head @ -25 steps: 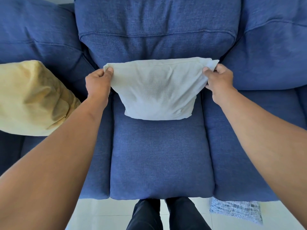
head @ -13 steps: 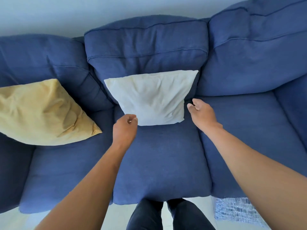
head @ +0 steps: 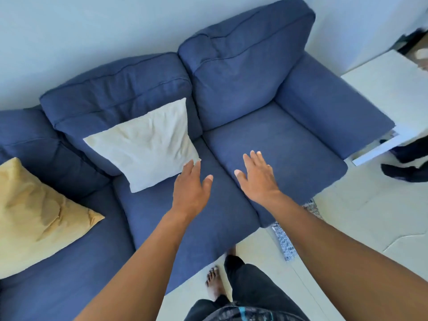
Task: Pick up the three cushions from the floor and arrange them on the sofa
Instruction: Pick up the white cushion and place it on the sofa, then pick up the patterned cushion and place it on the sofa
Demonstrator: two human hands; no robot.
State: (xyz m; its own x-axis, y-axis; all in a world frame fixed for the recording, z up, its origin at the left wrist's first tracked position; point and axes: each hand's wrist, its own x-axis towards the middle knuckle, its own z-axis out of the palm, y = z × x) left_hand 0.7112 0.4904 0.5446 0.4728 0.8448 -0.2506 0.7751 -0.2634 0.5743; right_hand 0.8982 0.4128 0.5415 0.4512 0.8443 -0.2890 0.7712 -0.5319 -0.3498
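A white cushion [head: 146, 144] leans against the back of the blue sofa's [head: 273, 144] middle seat. A yellow cushion [head: 34, 212] rests on the left seat. A blue-and-white patterned cushion [head: 286, 239] lies on the floor in front of the right seat, mostly hidden behind my right forearm. My left hand [head: 192, 186] hovers open over the middle seat, its fingertips near the white cushion's lower right corner. My right hand [head: 257, 174] is open with fingers spread above the right seat. Neither hand holds anything.
A white low table [head: 393, 89] stands right of the sofa's armrest. Another person's dark-clad feet [head: 405, 170] are on the floor at the right edge. My own legs and bare foot [head: 215, 283] stand on pale floor tiles before the sofa.
Both hands let go of the white cushion's top corners and drew back from it, now open. My view pulled back and swung right, showing the right seat and armrest.
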